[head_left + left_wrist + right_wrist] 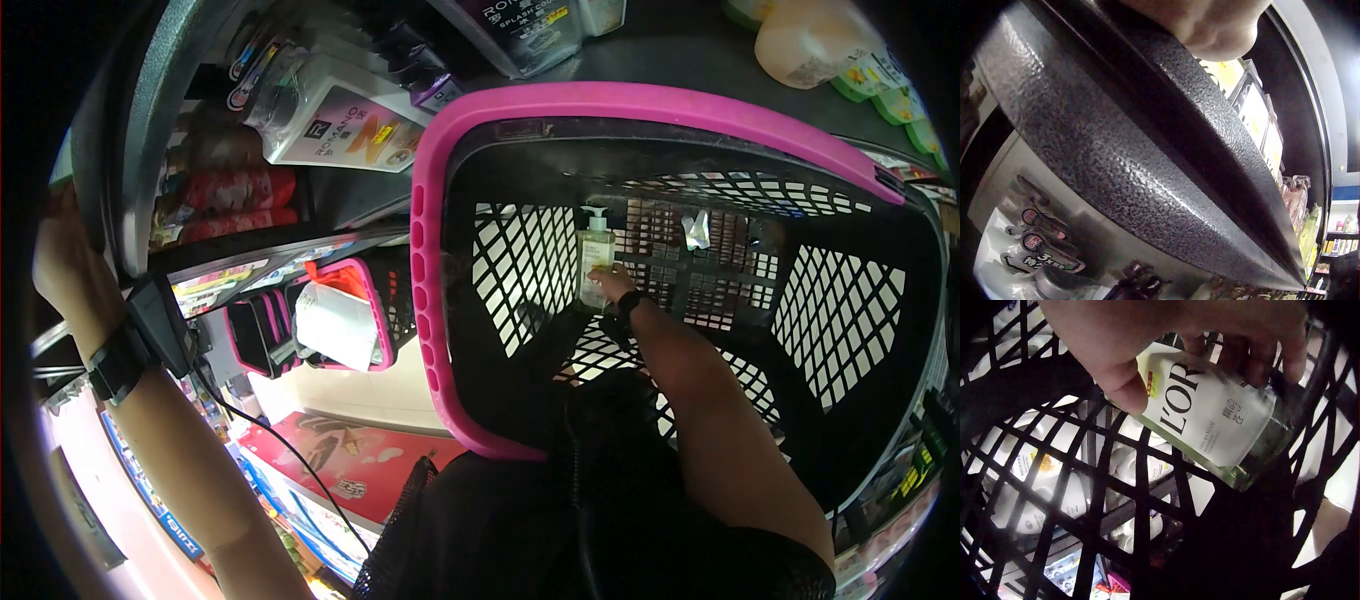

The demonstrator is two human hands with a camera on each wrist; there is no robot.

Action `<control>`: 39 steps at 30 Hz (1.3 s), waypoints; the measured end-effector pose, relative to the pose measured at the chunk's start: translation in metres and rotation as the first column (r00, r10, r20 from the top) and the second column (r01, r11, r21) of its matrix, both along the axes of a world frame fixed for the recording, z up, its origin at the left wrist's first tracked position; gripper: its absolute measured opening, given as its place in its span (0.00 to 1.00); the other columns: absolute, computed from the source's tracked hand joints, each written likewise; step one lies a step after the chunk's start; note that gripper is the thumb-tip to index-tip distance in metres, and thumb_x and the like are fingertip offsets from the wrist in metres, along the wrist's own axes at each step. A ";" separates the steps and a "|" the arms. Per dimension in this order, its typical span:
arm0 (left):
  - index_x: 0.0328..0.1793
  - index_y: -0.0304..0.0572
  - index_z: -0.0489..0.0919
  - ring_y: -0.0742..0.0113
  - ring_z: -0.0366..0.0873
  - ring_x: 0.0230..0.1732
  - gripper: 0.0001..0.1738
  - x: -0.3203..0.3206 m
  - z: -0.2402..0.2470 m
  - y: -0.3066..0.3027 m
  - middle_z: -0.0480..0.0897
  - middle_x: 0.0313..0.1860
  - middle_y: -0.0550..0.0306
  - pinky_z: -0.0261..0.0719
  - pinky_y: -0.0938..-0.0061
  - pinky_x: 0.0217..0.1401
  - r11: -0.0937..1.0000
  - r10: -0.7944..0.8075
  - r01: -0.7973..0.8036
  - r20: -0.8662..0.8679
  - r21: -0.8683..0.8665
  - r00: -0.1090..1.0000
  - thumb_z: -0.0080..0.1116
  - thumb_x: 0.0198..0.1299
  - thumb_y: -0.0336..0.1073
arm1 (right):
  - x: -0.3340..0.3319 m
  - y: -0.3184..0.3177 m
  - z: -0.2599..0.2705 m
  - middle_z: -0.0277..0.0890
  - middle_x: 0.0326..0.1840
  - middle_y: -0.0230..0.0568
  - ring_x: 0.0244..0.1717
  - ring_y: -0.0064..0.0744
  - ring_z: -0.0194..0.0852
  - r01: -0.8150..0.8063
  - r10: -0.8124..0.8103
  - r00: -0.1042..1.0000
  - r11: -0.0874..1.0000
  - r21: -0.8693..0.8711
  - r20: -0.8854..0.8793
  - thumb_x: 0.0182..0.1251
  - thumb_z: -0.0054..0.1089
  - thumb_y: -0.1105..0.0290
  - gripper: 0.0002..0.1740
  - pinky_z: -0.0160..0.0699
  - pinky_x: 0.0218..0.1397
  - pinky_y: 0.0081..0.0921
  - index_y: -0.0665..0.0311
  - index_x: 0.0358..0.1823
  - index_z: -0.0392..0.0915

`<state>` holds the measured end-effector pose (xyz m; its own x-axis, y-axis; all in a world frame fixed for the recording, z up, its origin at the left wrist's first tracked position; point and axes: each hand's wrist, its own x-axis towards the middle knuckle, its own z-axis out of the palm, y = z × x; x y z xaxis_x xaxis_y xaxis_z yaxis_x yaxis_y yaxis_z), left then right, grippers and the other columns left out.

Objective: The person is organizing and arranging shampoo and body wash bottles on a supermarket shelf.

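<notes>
Inside a black shopping basket (pixel 430 300) with a pink rim, my right hand (pixel 612 286) grips a clear pump bottle (pixel 594 250) of pale green liquid, upright against the mesh. In the right wrist view, the thumb of the right hand (pixel 1172 325) lies on one side of the bottle (pixel 1222 428) and the fingers curl over the other. Its white label reads L'OR and carries a small yellow sticker. At far left, my left hand (pixel 70 265) is at the shelf's grey edge (pixel 150 130); its fingers are hidden. The left wrist view shows part of the left hand (pixel 1219 28) over that edge.
White and dark Romano bottles (pixel 345 125) stand on the shelf beside the basket, with red packs (pixel 240 200) lower down. A peach bottle (pixel 810 45) is at the top right. More pink-rimmed baskets (pixel 345 310) and a red box (pixel 350 465) are at the lower left.
</notes>
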<state>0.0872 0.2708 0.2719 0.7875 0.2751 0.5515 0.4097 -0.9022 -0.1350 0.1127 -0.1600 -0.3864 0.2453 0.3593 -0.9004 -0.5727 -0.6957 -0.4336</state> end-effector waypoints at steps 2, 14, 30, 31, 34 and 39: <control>0.52 0.36 0.83 0.67 0.79 0.54 0.13 0.000 0.001 0.000 0.84 0.51 0.52 0.72 0.72 0.62 1.000 0.001 -0.001 -0.003 0.009 1.000 0.49 0.69 0.32 | -0.002 0.002 0.002 0.79 0.45 0.50 0.44 0.42 0.81 0.072 -0.071 0.997 0.997 -0.034 0.040 0.49 0.72 0.58 0.40 0.81 0.46 0.36 0.76 0.58 0.66; 0.52 0.43 0.83 0.62 0.80 0.53 0.14 -0.003 -0.001 0.006 0.85 0.50 0.53 0.75 0.70 0.58 0.998 0.014 -0.015 0.011 0.067 1.000 0.50 0.68 0.36 | -0.009 0.000 -0.004 0.81 0.48 0.46 0.41 0.38 0.83 -0.075 0.071 0.997 0.980 0.186 0.030 0.57 0.69 0.62 0.30 0.83 0.41 0.32 0.73 0.57 0.72; 0.39 0.32 0.78 0.58 0.80 0.29 0.23 -0.029 -0.031 -0.011 0.79 0.27 0.44 0.75 0.63 0.35 0.878 0.066 0.280 0.678 -0.388 0.732 0.42 0.69 0.47 | 0.023 -0.022 0.155 0.76 0.58 0.37 0.56 0.33 0.76 -0.153 0.204 0.936 0.970 0.188 -0.289 0.65 0.64 0.53 0.29 0.78 0.56 0.39 0.59 0.63 0.72; 0.36 0.30 0.78 0.58 0.79 0.26 0.25 -0.032 -0.023 -0.025 0.78 0.23 0.44 0.74 0.62 0.32 0.832 -0.054 0.416 0.693 -0.367 0.719 0.41 0.69 0.47 | 0.029 -0.028 0.169 0.75 0.60 0.37 0.58 0.34 0.75 -0.207 0.246 0.935 0.964 0.169 -0.257 0.65 0.65 0.52 0.31 0.77 0.58 0.40 0.59 0.64 0.71; 0.33 0.27 0.78 0.53 0.80 0.29 0.25 -0.027 -0.027 -0.066 0.79 0.25 0.39 0.75 0.61 0.37 0.951 0.065 0.193 0.768 -0.240 0.637 0.43 0.68 0.46 | 0.039 -0.036 0.232 0.75 0.60 0.38 0.58 0.35 0.74 -0.361 0.369 0.929 0.914 0.186 -0.009 0.63 0.65 0.53 0.32 0.75 0.58 0.41 0.57 0.66 0.70; 0.33 0.26 0.78 0.46 0.79 0.32 0.24 -0.024 -0.025 -0.077 0.79 0.28 0.34 0.74 0.60 0.39 0.925 0.142 0.197 0.777 -0.325 0.613 0.48 0.66 0.46 | 0.063 -0.050 0.246 0.78 0.57 0.41 0.56 0.37 0.78 -0.323 0.327 0.944 0.943 0.084 -0.041 0.66 0.59 0.58 0.27 0.76 0.60 0.40 0.65 0.62 0.71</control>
<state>0.0629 0.1941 0.2471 0.1148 0.5607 0.8200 0.1765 -0.8239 0.5386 0.1753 -0.2104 -0.1407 0.0557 0.4786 -0.8763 -0.3449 -0.8144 -0.4667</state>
